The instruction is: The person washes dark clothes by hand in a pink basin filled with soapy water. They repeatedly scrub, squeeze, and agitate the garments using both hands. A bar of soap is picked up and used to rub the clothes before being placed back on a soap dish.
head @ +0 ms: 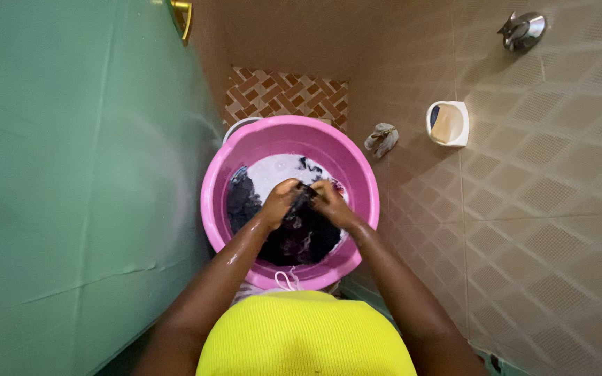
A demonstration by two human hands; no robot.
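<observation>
Overhead view of hand-washing. A green door [71, 174] fills the left; tan tiled walls [524, 209] enclose the rest. At centre stands a pink basin [360, 202] holding soapy water [280, 170] and a dark cloth [294, 237], most of it sunk in the suds. Both wet forearms reach in. The left hand [281, 198] and the right hand [330, 200] are clenched, knuckles nearly touching, each grasping a bunched fold of the cloth raised just above the water. On the right wall hang a white soap dish [449, 124] and, beside it, a small pale rag [382, 138]; a chrome tap [522, 30] sits higher.
</observation>
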